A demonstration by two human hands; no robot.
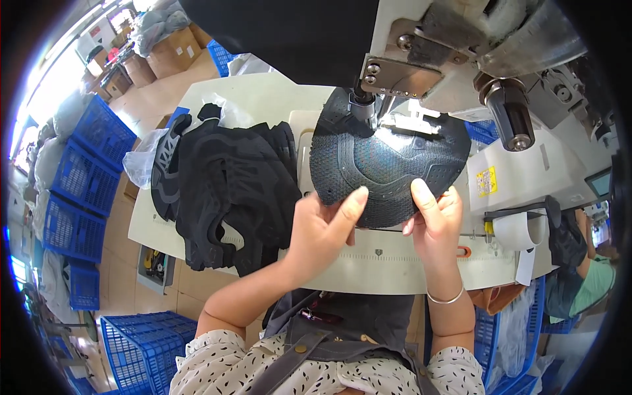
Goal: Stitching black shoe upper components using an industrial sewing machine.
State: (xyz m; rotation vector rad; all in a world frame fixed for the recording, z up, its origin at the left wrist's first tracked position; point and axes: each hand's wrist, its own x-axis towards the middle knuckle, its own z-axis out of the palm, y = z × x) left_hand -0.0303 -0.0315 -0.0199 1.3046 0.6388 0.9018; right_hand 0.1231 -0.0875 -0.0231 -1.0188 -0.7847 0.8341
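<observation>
A black mesh shoe upper lies under the lit needle area of a sewing machine. My left hand pinches its near left edge, thumb on top and fingers curled beneath. At the near right edge, my right hand grips the same piece, its thumb pressed on the upper surface. The far part of the shoe upper sits below the presser foot, which partly covers it. To the left of my left hand rests a pile of black shoe uppers on the pale table.
Blue crates are stacked along the left, and another crate stands on the floor near me. An open drawer with small tools hangs below the table. On the right, a person in green sits beyond the machine's white housing.
</observation>
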